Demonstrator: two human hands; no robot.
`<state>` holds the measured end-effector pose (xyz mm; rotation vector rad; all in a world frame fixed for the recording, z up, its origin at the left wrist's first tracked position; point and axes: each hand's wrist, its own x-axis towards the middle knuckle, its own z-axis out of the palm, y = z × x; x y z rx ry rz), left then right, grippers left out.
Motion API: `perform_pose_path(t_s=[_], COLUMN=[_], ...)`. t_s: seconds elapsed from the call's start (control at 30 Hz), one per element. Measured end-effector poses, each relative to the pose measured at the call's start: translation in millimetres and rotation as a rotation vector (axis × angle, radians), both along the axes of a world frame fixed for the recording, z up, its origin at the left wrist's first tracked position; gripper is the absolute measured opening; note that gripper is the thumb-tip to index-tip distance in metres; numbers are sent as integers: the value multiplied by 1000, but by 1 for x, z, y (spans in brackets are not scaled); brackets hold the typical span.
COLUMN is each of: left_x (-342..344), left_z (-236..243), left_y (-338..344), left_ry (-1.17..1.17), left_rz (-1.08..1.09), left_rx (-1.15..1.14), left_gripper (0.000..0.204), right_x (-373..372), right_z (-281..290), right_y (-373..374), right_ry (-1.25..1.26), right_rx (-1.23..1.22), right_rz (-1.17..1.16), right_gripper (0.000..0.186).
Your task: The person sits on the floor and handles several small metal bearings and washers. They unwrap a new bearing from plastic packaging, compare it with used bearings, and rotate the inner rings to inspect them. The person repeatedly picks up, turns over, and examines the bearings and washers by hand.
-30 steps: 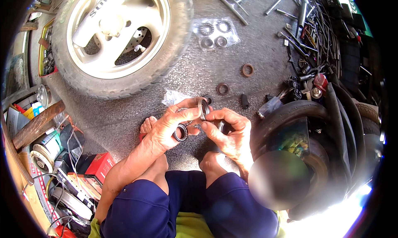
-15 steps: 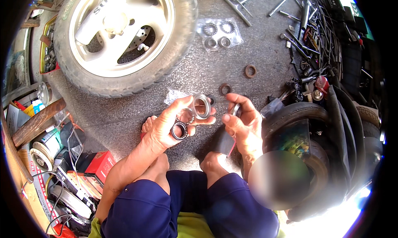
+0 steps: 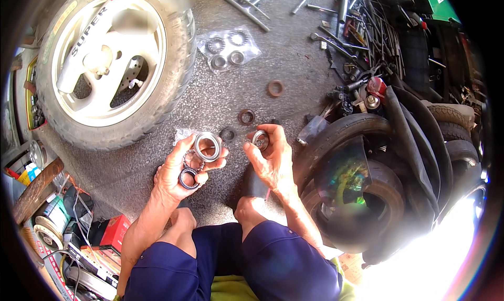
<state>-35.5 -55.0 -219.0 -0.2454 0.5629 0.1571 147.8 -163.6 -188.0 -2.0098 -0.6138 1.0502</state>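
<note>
My left hand (image 3: 170,176) is closed on several bearing parts held together. A shiny steel bearing race (image 3: 208,146) sits at its fingertips, with a ball cage (image 3: 192,161) below and a black ring (image 3: 188,178) lowest, near the palm. Across a small gap, my right hand (image 3: 276,162) pinches a smaller steel bearing race (image 3: 260,139) between thumb and fingers, its round opening showing. On the floor just beyond the hands lie a dark ring (image 3: 227,134) and a brown ring (image 3: 246,117), neither touched. Clear plastic (image 3: 185,136) lies behind my left hand.
A wheel with tyre (image 3: 181,75) lies at the far left. Past the hands are a clear bag of rings (image 3: 247,45) and another brown ring (image 3: 275,88). Tools (image 3: 344,44) spread at the far right. Tyres (image 3: 341,138) pile up on the right; a red box (image 3: 114,234) stands left.
The whole view has shifted, so floor things sit further left and lower. My right hand has turned its race so the opening shows. The dark floor ring has come out from behind my left hand.
</note>
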Motion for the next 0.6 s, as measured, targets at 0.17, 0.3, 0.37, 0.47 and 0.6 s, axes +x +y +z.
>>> perform_pose_path(t_s=[0.17,0.3,0.37,0.47,0.6], left_x=[-1,-3,-1,0,-5], left_z=[0,0,2,6,0], left_y=[-1,-1,-2,-2,-2], left_ry=[17,24,74,99,-13], left_rz=[-23,-36,-47,-53,-40], left_rx=[20,40,45,37,30], left_gripper=[50,50,50,50,49], right_x=[9,7,10,19,59], right_z=[5,4,8,-4,-26], right_y=[3,1,0,-2,7], right_ry=[-323,-346,-356,283,599], right_rx=[-69,-80,-136,61,146], right_rz=[230,197,213,-154,-351], right_gripper=[42,37,37,34,32])
